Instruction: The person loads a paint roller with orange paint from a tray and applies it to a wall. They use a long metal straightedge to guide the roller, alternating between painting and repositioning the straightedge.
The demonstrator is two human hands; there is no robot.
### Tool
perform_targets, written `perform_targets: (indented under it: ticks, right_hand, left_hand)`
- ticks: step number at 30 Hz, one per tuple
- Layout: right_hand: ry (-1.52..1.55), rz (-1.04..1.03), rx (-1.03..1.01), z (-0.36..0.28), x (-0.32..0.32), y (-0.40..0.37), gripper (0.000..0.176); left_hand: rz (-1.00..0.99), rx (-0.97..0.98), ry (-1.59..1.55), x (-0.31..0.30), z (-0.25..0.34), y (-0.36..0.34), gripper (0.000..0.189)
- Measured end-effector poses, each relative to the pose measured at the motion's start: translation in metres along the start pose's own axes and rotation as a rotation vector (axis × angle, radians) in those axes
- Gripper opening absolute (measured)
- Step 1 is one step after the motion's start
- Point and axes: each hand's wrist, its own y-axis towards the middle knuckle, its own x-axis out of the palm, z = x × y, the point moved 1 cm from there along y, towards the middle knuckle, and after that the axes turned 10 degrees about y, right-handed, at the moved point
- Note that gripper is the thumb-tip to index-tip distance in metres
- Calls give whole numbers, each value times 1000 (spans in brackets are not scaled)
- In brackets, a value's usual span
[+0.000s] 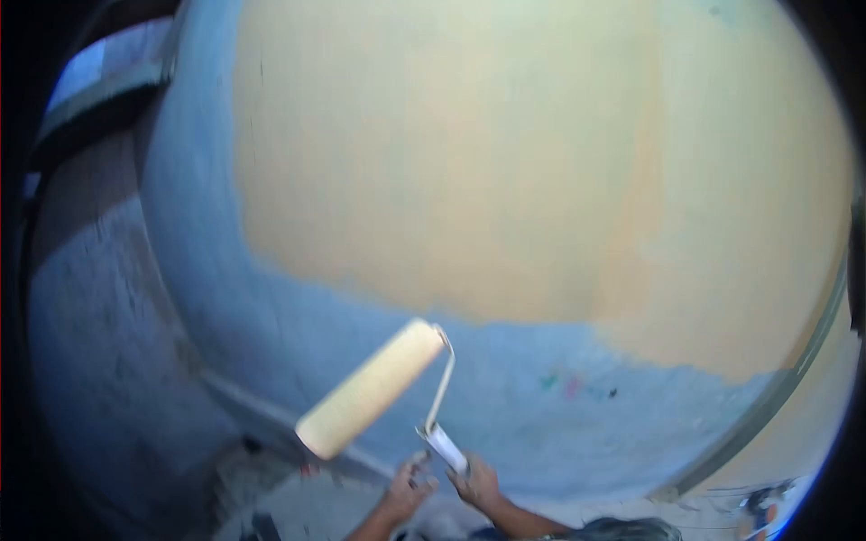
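A paint roller (370,389) with a long cream-yellow sleeve is held in front of the wall, tilted so its upper end points right. Its bent wire frame runs down to a white handle (445,448). My right hand (478,484) is closed round the lower part of that handle. Just left of the handle is my left hand (410,487), its fingers apart and slightly bent, with nothing seen in it. Beyond the roller, the wall (433,162) carries a broad cream-yellow painted area with an uneven lower edge; blue shows below and to the left of it.
A side wall (90,270) meets the painted wall at the left, below a ledge (104,99). A dark vertical trim (758,433) borders the right side. Grey rubble or cloth (257,482) lies on the floor at lower left, with blurred items (762,509) at lower right.
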Motion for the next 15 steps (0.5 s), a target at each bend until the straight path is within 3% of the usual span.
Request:
perform_targets:
  ticks: [1,3,4,6,13,15]
  right_hand:
    - [50,37,-23,-7,-13,-3,48]
    - [189,25,287,10,-29,-7,50]
    - [175,28,315,17,-22,-8,49]
    - [125,72,283,27,-28,1,47]
    - [-24,39,233,62,-45,26,40]
    - [-216,141,105,93,-30,36,38]
  left_hand:
    - [10,31,69,10,30,8,68]
    - [238,366,278,64,-25,42,53]
    - [251,386,274,69,-39,50,53]
    - [179,84,-224,93,-51,65,44]
    - [239,-23,-174,131,-15,88,36]
    - [283,-16,167,127,8,86,37]
